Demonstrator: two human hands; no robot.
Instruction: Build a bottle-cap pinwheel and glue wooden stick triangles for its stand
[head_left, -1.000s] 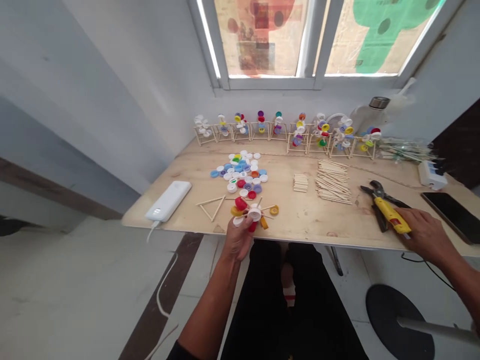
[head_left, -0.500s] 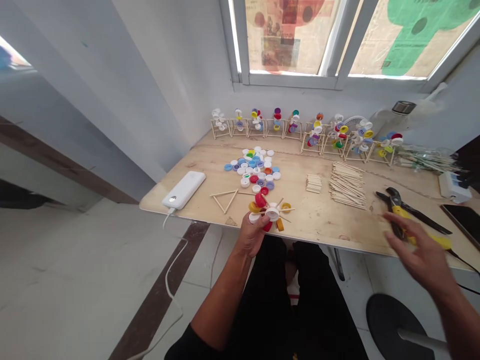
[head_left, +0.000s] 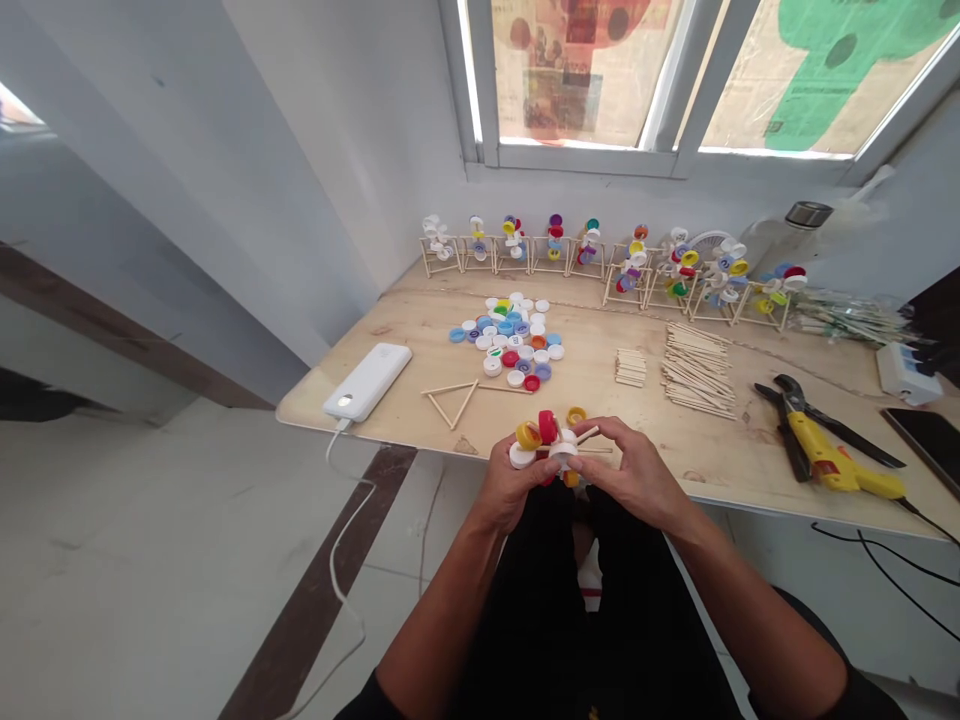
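Note:
Over the table's front edge I hold a small wheel of bottle caps and wooden sticks. A white cap forms its hub, with red, yellow and white caps around it; some sticks poke out bare to the right. My left hand is closed on its left side, thumb against the hub. From the right, my right hand pinches the hub and a stick, its fingertips partly behind the wheel. A yellow glue gun lies on the table to the right, beside black-handled cutters.
Loose bottle caps are piled mid-table, near a stick triangle. Short sticks and longer sticks lie to their right. Finished cap wheels on stick frames line the back. A white power bank sits at left, its cable hanging down.
My right hand has come left from beside the glue gun and taken hold of the cap wheel. My left hand has shifted slightly right and toward me with the wheel.

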